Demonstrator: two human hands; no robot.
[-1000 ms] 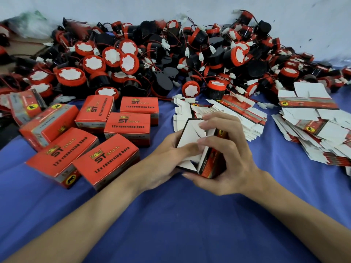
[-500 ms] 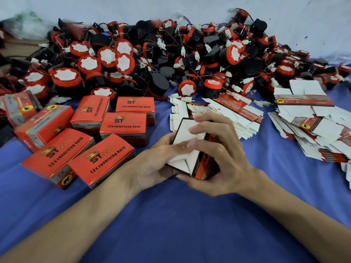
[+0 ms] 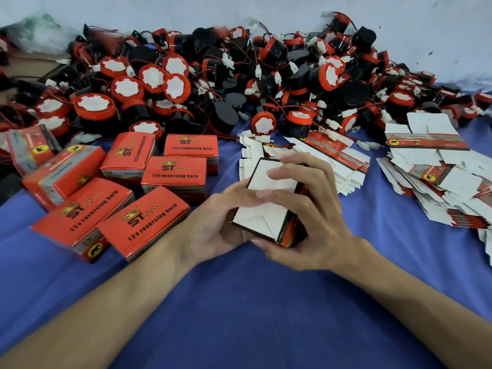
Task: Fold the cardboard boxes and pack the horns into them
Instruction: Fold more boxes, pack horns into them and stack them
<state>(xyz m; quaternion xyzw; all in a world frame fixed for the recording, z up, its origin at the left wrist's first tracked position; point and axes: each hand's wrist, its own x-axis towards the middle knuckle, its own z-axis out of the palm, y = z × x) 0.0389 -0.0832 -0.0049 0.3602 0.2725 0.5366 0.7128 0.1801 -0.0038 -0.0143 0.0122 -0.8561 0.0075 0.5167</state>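
At frame centre the half-folded box (image 3: pixel 266 201) sits clasped between both hands, white flapped end facing up, long axis running toward the upper left; the left hand (image 3: pixel 213 230) cups its near-left side while the right hand (image 3: pixel 308 217) curls fingers over the flaps.

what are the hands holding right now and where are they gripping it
Both grip one half-folded cardboard box: the left hand cups its left side and underside, the right hand wraps its right side, fingers on the white end flaps.
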